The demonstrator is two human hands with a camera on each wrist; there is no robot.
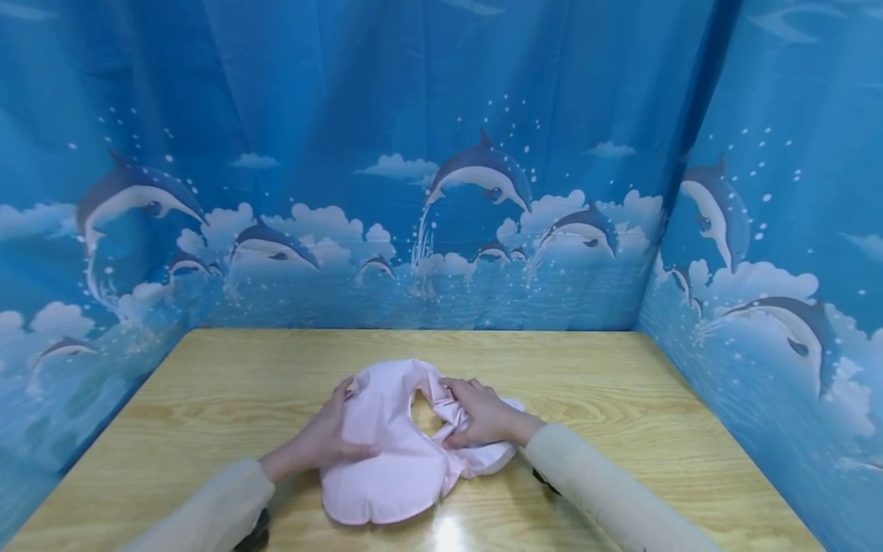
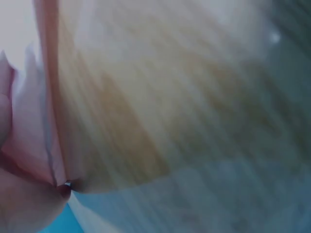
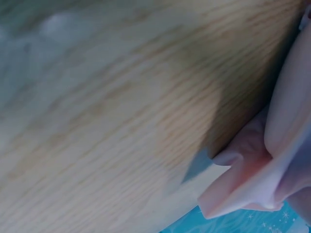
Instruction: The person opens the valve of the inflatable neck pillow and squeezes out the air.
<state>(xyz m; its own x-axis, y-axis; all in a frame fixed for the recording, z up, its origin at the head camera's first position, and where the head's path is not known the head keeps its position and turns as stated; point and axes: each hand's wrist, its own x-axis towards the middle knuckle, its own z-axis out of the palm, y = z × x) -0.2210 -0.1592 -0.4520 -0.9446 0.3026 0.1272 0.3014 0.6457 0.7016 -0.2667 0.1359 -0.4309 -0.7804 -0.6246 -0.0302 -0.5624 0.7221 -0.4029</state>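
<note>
Pink cloth: We see one pink bib-shaped cloth on the near-middle part of the wood-grained table, between the left hand and the right hand.
Left grip: We find the left hand holding the broad lobe from its left side, thumb laid across the top, other fingers round the far left edge; the left wrist view shows a fingertip at the fabric's rim.
Right grip: We see the right hand clasping the narrower, crumpled part, thumb and fingers round its folds; a loose end of cloth sticks out past it on the right.
Neck hole: It lies between the hands, just beside the right hand's fingertips and farther from the left thumb, with bare table showing through.
Lie of the cloth: We judge the broad lobe's long axis to run near to far, leaning slightly right at the far end, while the crumpled part goes off rightward; folds hide its full outline.
Spacing: We see the hands apart, at about the same depth on the table.
Surroundings: We note pale sleeves on both arms and a blue dolphin-print curtain behind the table.
</note>
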